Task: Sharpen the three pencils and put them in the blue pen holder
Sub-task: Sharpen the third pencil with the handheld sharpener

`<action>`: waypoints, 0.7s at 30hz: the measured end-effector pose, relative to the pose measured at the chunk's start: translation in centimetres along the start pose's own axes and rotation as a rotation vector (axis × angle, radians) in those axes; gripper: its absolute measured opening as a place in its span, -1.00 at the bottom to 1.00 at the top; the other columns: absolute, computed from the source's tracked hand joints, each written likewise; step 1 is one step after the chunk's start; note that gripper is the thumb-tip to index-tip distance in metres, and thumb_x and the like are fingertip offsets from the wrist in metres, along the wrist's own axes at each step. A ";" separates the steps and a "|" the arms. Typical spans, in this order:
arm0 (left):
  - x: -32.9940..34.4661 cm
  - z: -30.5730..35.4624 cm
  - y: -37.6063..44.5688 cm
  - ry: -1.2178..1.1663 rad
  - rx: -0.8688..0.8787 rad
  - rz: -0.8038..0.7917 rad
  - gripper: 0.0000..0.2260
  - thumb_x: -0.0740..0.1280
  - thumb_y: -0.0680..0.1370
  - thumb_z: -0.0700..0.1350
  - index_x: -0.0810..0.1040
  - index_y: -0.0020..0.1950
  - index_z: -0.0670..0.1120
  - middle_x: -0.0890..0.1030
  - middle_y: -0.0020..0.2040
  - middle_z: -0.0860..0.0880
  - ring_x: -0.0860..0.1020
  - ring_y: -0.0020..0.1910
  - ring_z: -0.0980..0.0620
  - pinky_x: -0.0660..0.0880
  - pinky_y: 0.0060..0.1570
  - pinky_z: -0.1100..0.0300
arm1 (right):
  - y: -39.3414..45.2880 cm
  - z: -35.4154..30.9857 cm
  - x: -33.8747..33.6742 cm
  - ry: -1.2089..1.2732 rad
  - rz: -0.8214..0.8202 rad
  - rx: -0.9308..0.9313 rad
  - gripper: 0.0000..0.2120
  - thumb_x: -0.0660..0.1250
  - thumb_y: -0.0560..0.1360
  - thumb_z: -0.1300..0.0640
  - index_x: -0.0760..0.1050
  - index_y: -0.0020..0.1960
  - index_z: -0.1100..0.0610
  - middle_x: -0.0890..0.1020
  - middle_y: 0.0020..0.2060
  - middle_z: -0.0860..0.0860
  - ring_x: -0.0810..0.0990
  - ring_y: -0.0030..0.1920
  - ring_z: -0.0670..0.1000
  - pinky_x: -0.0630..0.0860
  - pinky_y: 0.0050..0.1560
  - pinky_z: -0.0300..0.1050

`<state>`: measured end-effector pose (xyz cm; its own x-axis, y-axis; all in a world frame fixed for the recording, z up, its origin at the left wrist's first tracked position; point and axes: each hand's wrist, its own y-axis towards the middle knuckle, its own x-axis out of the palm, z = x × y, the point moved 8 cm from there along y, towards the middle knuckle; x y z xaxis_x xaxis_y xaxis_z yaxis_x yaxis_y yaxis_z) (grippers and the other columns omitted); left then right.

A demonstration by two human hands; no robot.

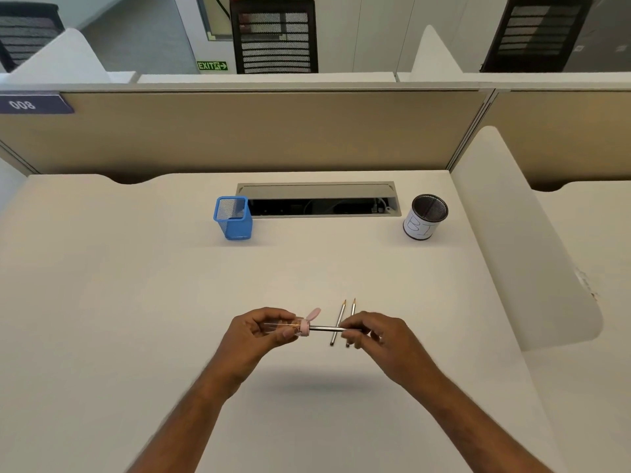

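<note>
The pencil in hand (pixel 324 328) lies level above the desk (pixel 136 302), its tip pushed into a pink sharpener (pixel 302 327) with a clear shavings tube and a small ear-like flap. The left hand (pixel 259 331) has its fingers closed around the sharpener's tube; the right hand (pixel 370 336) pinches the pencil's free end between thumb and fingertips. Directly under the held pencil, two more pencils (pixel 341 315) lie side by side on the desk, just apart, points facing away from the person; both points look sharp, though they are small in the view.

So this seems to be the sharpening of the last pencil. Next comes twisting the pencil while the sharpener is held firm, then drawing it straight out.

The blue pen holder (pixel 234 218), a square mesh cup, stands well beyond the pencils and to their left, and looks empty. A round black mesh cup (pixel 425 216) with a white paper label stands far to the holder's right, so all three pencils must go to the blue one.
</note>
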<state>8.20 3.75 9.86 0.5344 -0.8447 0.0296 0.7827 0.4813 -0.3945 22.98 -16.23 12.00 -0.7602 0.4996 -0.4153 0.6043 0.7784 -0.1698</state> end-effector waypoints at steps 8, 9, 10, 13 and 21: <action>0.1 -0.2 -0.2 0.068 0.000 -0.018 -0.76 0.60 0.49 -0.19 0.77 0.15 -0.15 0.82 0.09 -0.13 0.77 0.18 -0.17 0.62 0.38 -0.18 | 1.0 0.9 1.0 0.150 -0.170 0.163 -0.68 0.26 0.73 0.06 0.69 -0.07 0.14 0.56 -0.50 0.00 0.46 -0.48 -0.02 0.44 -0.20 -0.12; 0.0 -0.2 -0.2 0.053 0.001 -0.011 -0.75 0.61 0.48 -0.19 0.77 0.15 -0.15 0.82 0.09 -0.14 0.76 0.18 -0.18 0.61 0.38 -0.19 | 1.0 0.8 1.0 0.165 -0.169 0.165 -0.69 0.25 0.74 0.07 0.68 -0.05 0.17 0.58 -0.48 0.00 0.48 -0.48 -0.01 0.44 -0.22 -0.15; -0.1 -0.3 -0.3 0.034 0.001 -0.003 -0.73 0.61 0.45 -0.16 0.77 0.14 -0.15 0.82 0.10 -0.15 0.76 0.18 -0.20 0.61 0.38 -0.20 | 1.0 0.6 1.0 0.172 -0.172 0.157 -0.70 0.25 0.74 0.08 0.67 -0.03 0.17 0.62 -0.45 0.01 0.52 -0.46 0.02 0.45 -0.24 -0.18; -0.3 -0.7 -0.3 -0.011 -0.002 0.016 -0.70 0.61 0.44 -0.14 0.76 0.14 -0.17 0.81 0.09 -0.19 0.76 0.17 -0.22 0.61 0.38 -0.23 | 0.8 0.0 1.0 0.029 -0.192 0.089 -0.83 0.29 0.71 -0.02 0.63 0.19 -0.01 0.73 -0.22 -0.01 0.64 -0.33 -0.03 0.56 -0.16 -0.13; -0.4 -0.5 0.0 -0.023 -0.003 0.029 -0.74 0.59 0.48 -0.21 0.75 0.15 -0.20 0.81 0.09 -0.20 0.77 0.17 -0.22 0.63 0.36 -0.20 | 0.1 -1.6 -0.4 -0.265 -0.021 -0.100 -0.97 0.42 0.64 0.03 0.62 0.08 -0.06 0.66 -0.15 -0.25 0.58 -0.16 -0.20 0.39 -0.16 -0.38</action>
<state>7.82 3.96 9.45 0.5640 -0.8248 0.0396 0.7660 0.5047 -0.3983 22.94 -15.70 13.58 -0.6756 0.3761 -0.6342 0.5525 0.8278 -0.0975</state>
